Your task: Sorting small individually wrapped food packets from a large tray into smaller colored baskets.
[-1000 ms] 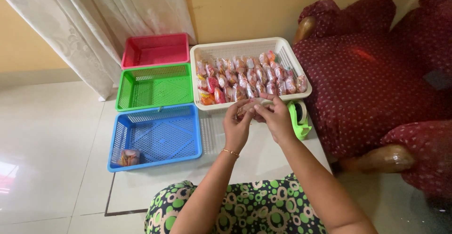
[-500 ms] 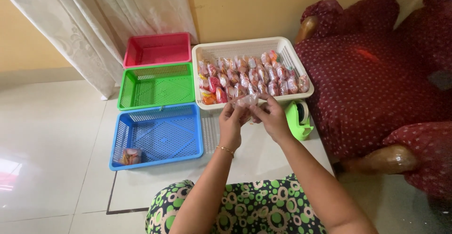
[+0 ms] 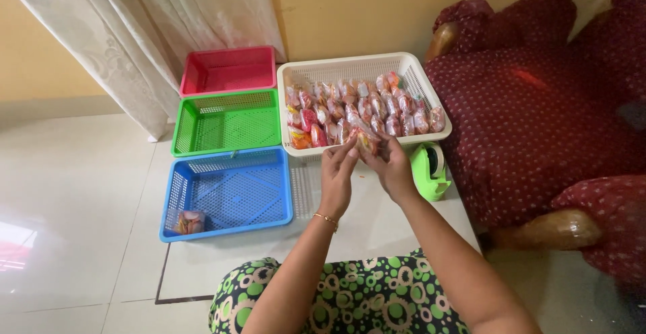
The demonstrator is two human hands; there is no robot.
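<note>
change: both hands have shifted slightly left and nearer the white basket rim since the earlier frame; same small packet between them.
packet (image 3: 367, 141): small clear bag, orange-red contents, held up at the front rim of the white basket, above the floor.
left hand (image 3: 338, 176): fingertips closed on the packet's left side; gold bangle on the wrist.
right hand (image 3: 393, 171): fingers pinched on the packet's right side, touching the left hand's fingertips.
white basket (image 3: 424, 85): just behind the hands, holds many similar packets in rows.
tape dispenser (image 3: 429, 170): green, on the floor just right of the right hand, by the basket's front corner.
blue basket (image 3: 229, 193): left of the hands, one packet in its near left corner.
green basket (image 3: 227, 122): behind the blue one.
pink basket (image 3: 229, 70): behind the green one, next to the curtain (image 3: 134, 31).
sofa (image 3: 538, 105): dark red, spotted, right of the white basket.
</note>
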